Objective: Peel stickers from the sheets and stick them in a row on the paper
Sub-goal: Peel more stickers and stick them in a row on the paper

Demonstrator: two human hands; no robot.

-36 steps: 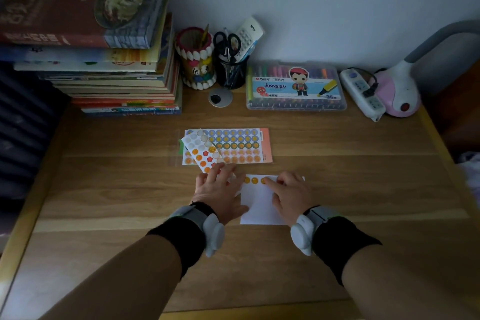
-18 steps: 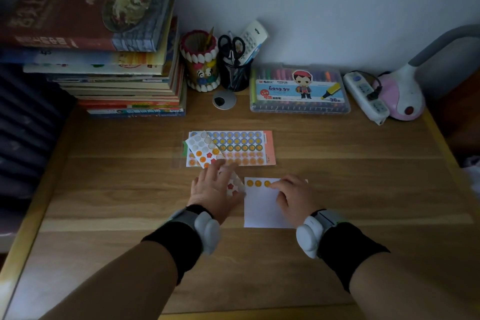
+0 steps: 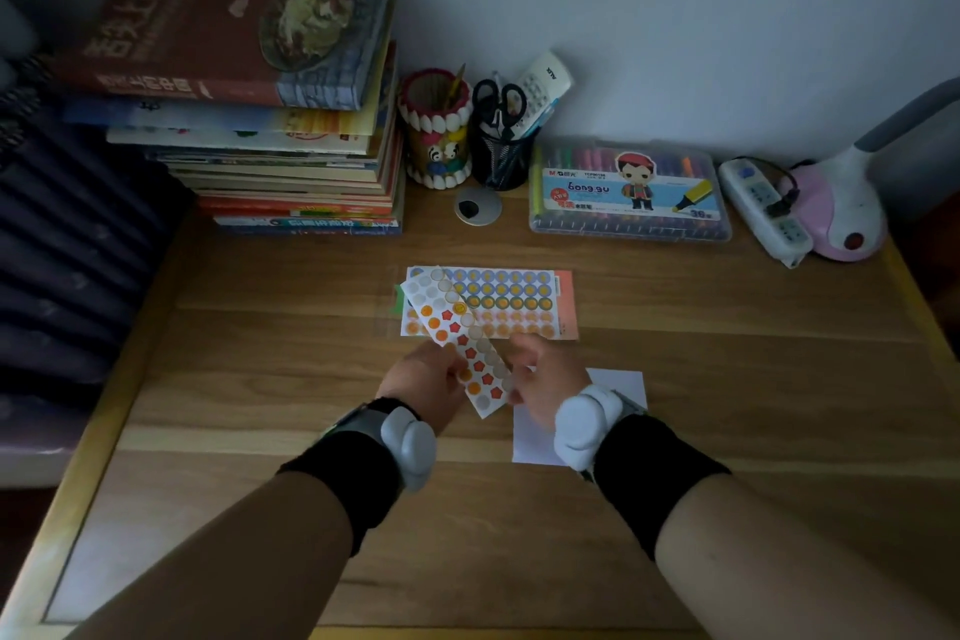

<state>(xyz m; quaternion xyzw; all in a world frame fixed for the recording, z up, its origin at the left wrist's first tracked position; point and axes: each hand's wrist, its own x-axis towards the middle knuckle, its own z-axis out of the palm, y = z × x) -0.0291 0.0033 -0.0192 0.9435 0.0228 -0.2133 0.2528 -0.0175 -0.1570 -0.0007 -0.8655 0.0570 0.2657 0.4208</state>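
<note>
Peeling under way: left hand grips the lifted sticker strip, right hand pinches at its edge above the white paper (any row there is hidden by the wrist), many strip circles blank, plenty of stickers remaining.

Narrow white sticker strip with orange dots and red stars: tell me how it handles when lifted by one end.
The narrow white sticker strip is probably floppy: thin paper, its far end lying on the larger rectangular sheet of round stickers. Likely very light: the left hand holds it by its edge with fingers only.
</note>
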